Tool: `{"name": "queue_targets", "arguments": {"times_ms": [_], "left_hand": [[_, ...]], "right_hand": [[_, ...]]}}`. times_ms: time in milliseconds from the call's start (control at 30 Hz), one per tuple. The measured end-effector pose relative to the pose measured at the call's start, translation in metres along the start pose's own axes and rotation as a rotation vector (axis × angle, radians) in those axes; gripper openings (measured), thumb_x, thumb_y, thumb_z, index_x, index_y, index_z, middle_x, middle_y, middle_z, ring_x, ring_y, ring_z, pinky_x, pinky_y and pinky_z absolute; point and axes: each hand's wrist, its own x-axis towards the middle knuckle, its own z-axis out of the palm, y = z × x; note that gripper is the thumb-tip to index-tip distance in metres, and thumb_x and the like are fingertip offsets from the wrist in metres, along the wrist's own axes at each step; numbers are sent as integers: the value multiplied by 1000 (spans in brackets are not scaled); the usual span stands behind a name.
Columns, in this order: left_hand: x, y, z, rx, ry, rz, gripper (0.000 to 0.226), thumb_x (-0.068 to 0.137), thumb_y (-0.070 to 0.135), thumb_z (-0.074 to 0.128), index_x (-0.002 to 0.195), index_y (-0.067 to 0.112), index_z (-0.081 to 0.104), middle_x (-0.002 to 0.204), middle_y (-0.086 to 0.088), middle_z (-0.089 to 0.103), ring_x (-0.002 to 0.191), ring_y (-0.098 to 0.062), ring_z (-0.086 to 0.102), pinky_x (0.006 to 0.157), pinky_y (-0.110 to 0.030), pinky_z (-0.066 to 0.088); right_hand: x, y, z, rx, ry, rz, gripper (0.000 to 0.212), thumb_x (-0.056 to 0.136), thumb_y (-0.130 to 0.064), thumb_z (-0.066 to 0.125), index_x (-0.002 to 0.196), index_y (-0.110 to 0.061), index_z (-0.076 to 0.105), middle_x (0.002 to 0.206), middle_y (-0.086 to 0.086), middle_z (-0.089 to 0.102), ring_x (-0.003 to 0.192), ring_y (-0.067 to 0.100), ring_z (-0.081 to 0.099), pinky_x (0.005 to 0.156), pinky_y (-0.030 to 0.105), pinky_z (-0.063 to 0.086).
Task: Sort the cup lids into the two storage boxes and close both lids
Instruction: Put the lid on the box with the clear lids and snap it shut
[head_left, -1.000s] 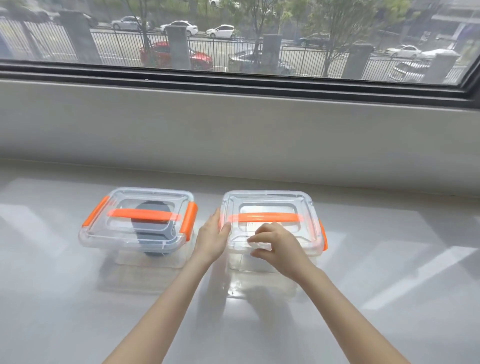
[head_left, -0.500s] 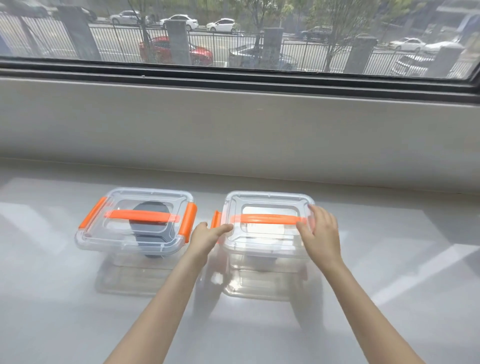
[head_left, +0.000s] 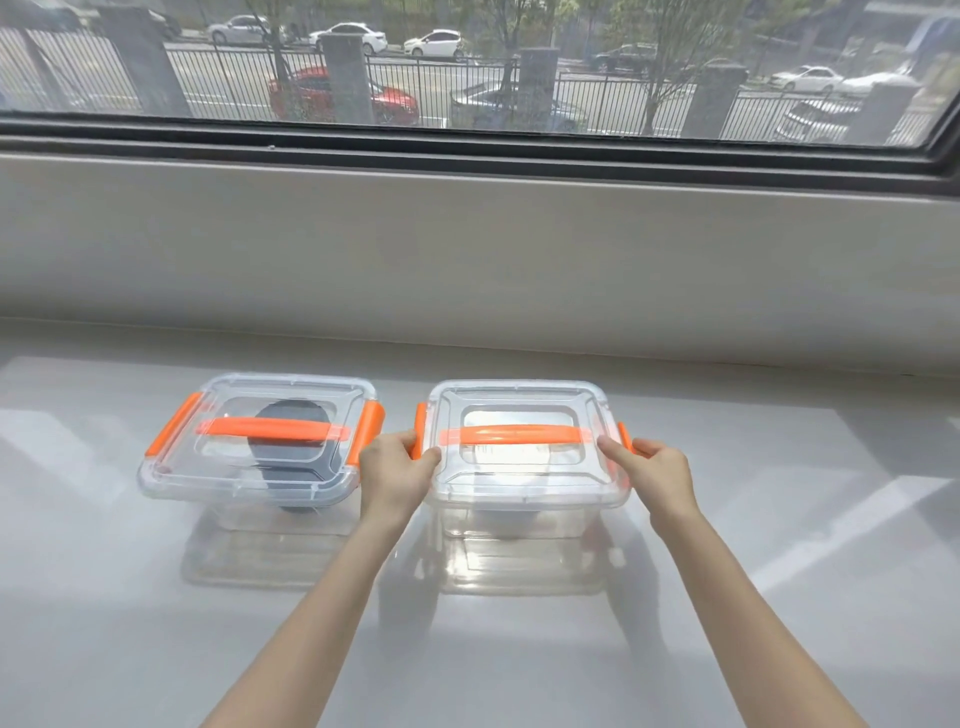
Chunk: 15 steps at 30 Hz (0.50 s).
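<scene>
Two clear storage boxes with orange handles and side latches stand side by side on a white counter. The left box (head_left: 249, 478) has its cover on, with dark cup lids (head_left: 291, 452) showing through it. The right box (head_left: 524, 483) also has its cover on; pale contents show faintly inside. My left hand (head_left: 395, 473) grips the right box's left orange latch (head_left: 417, 436), thumb on the cover's edge. My right hand (head_left: 654, 470) pinches the right orange latch (head_left: 625, 435) at the opposite side.
The white counter (head_left: 779, 597) runs back to a grey sill wall (head_left: 467, 260) under a wide window. Sun glare streaks the surface at right. Both forearms reach in from the bottom edge.
My right hand slid from the front of the right box's cover to its right side and now pinches the latch there. My left hand closed on the left latch.
</scene>
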Motion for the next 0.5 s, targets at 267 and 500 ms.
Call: {"name": "queue_targets", "arguments": {"times_ms": [267, 500], "left_hand": [[-3, 1, -1, 194, -7, 185, 44, 83, 7, 51, 45, 14, 29, 41, -3, 26, 54, -34, 37, 56, -34, 28], [-5, -1, 0, 156, 15, 208, 28, 85, 10, 52, 57, 5, 47, 52, -28, 47, 62, -42, 51, 58, -36, 31]], "right_hand": [[2, 5, 0, 159, -54, 115, 73, 66, -27, 80, 124, 2, 48, 120, 16, 61, 107, 29, 59, 95, 41, 48], [-14, -5, 10, -159, 163, -199, 43, 75, -21, 71, 113, -6, 59, 108, 14, 68, 98, 26, 62, 85, 31, 45]]}}
